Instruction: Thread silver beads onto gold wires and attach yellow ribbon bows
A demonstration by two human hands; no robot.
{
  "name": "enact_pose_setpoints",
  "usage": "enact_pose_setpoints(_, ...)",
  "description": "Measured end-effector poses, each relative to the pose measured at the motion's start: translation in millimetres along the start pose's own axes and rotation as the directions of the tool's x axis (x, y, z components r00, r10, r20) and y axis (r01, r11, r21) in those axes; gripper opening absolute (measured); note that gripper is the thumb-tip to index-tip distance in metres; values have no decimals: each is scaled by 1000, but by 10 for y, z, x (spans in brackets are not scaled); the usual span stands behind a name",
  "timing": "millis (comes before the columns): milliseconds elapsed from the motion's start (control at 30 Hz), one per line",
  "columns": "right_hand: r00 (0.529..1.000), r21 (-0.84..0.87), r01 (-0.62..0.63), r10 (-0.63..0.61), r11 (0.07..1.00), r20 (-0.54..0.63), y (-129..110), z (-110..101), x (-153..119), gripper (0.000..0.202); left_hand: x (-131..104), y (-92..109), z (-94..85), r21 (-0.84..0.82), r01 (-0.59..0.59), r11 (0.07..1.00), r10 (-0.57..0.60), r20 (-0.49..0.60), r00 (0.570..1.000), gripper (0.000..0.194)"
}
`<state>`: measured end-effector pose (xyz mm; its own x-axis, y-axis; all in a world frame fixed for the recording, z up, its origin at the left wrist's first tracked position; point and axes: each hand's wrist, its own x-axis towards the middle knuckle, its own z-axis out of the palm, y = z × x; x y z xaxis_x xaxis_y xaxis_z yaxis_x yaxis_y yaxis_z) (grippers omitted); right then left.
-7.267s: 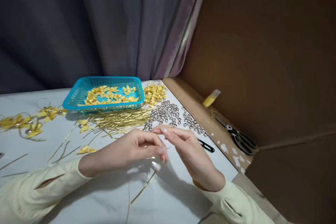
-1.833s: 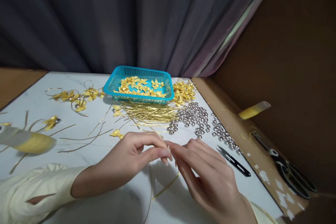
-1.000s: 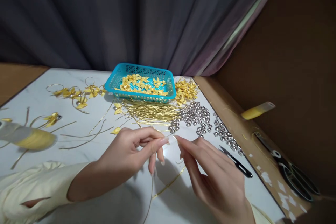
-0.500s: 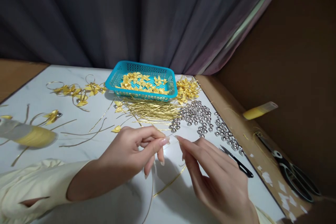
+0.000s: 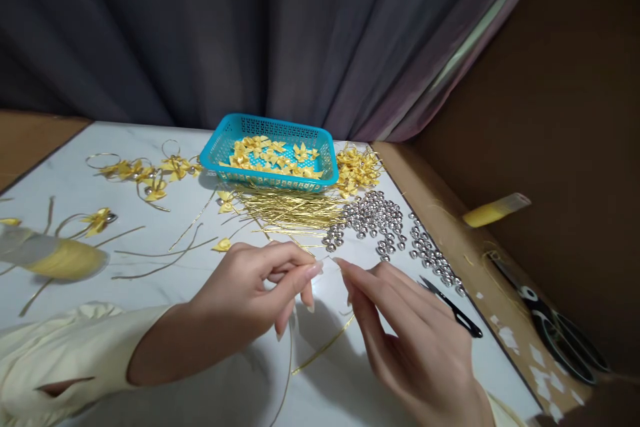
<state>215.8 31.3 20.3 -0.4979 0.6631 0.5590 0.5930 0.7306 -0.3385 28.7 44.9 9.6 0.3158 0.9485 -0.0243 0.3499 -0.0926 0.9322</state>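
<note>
My left hand (image 5: 260,287) and my right hand (image 5: 410,327) face each other above the front of the white table, fingertips a small gap apart. Each is pinched, with a thin strand faintly visible between them. A thin gold cord (image 5: 325,347) hangs or lies below the hands, its upper end near my right fingers. Just beyond my hands are a pile of gold cords (image 5: 293,208) and many silver bells (image 5: 375,213). One yellow ribbon flower (image 5: 221,245) lies beside my left hand.
A blue basket (image 5: 270,180) of yellow flowers stands at the back, with finished flowers (image 5: 357,170) to its right. Tubes of yellow material (image 5: 65,259) lie left and right. A black-handled knife (image 5: 463,320) and large scissors (image 5: 555,333) are on the right.
Both hands keep almost the same pose. The thin strand between the fingertips shows slightly more clearly, and the view has shifted very slightly.
</note>
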Motion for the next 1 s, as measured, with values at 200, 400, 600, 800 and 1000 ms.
enact_pose_setpoints(200, 1000, -30, 24, -25, 999, -6, -11, 13, -4, 23, -6, -46, 23, 163, -156, 974, 171, -80, 982, 24)
enact_pose_setpoints(400, 1000, -48, -5, 6, 999, 20, -6, 41, 0, 23, -10, -248, 43, 509, -514, 690, 630, -73, 773, 20)
enact_pose_setpoints(600, 1000, -34, -29, 28, 999, -4, 2, 83, -7, 23, -8, -338, 57, 652, -560, 511, 747, -14, 665, 20)
enact_pose_setpoints(800, 999, -24, -32, 32, 999, -6, -2, 90, -9, 25, 4, -339, 52, 596, -526, 606, 694, -72, 717, 19)
enact_pose_setpoints(1000, 992, 74, -128, 129, 989, -10, 5, 48, 0, 25, 34, -140, 25, 381, -373, 846, 451, -138, 882, 17)
